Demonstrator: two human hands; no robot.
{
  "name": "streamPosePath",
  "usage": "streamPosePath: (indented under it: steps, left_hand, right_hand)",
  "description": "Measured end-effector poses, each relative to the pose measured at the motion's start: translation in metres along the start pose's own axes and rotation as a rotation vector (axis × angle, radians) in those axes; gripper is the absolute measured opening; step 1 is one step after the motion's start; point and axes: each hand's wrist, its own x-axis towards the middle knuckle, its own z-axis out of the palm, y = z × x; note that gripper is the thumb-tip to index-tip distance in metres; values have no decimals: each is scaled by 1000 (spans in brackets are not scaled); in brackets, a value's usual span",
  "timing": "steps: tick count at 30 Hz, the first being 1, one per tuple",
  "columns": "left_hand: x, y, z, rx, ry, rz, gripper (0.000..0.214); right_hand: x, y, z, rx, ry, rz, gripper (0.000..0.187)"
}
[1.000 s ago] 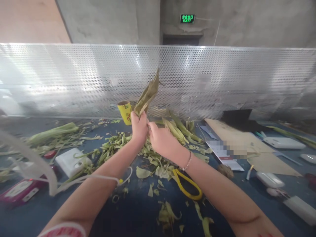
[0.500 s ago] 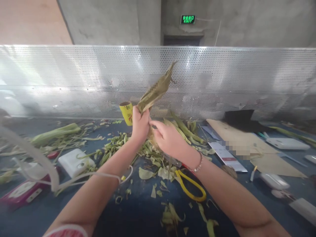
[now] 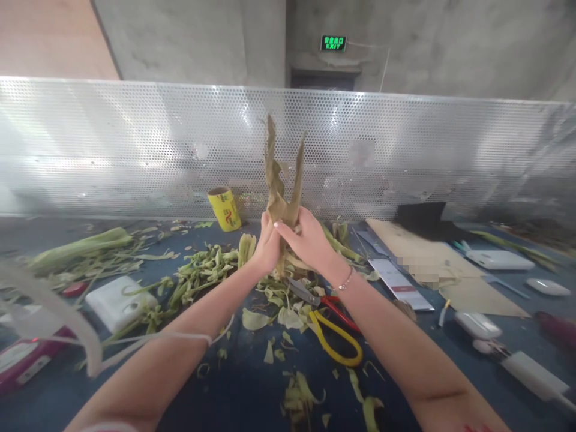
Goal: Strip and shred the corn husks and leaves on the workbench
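Long, dry, brownish leaves [image 3: 279, 207] stand upright between my two hands, their tips split into two points. My left hand [image 3: 267, 243] is closed around their lower part from the left. On the right, my right hand [image 3: 310, 240] grips the same leaves, its thumb pressed across the front. Pale frayed ends hang below the fingers. Just under my right wrist lie scissors [image 3: 330, 327] with yellow and red handles, blades pointing at the leaf scraps. A heap of green leaf trimmings [image 3: 211, 267] spreads beneath and left of my hands.
A yellow roll [image 3: 225, 209] stands behind my left hand, before a perforated metal screen [image 3: 157, 144]. Thick green stalks [image 3: 81, 247] and a white box [image 3: 119, 303] lie left. Brown paper [image 3: 427, 258], a printed card [image 3: 400, 285] and white chargers [image 3: 533, 375] lie right. A white cable crosses my left forearm.
The leaves have swung from leaning right to upright, and their tips now spread apart. My right hand has moved up from below to grip them opposite my left. The view has shifted slightly.
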Motion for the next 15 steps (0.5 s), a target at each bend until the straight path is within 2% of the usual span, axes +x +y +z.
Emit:
streamPosePath:
  steps: [3,8,11,15]
  left_hand:
    - [0,5,0,92,-14,48,37]
    - [7,20,-5,307,-31,122,27]
    - [15,24,-13,379,43,17,26]
    - [23,13,-19,285,182,-228,28]
  right_hand:
    - [0,-3,1,9,22,15,29]
    - [5,4,-4,32,92,47,16]
    - [7,8,-10,179,70,170,12]
    - [9,15,-10,497,40,478,13]
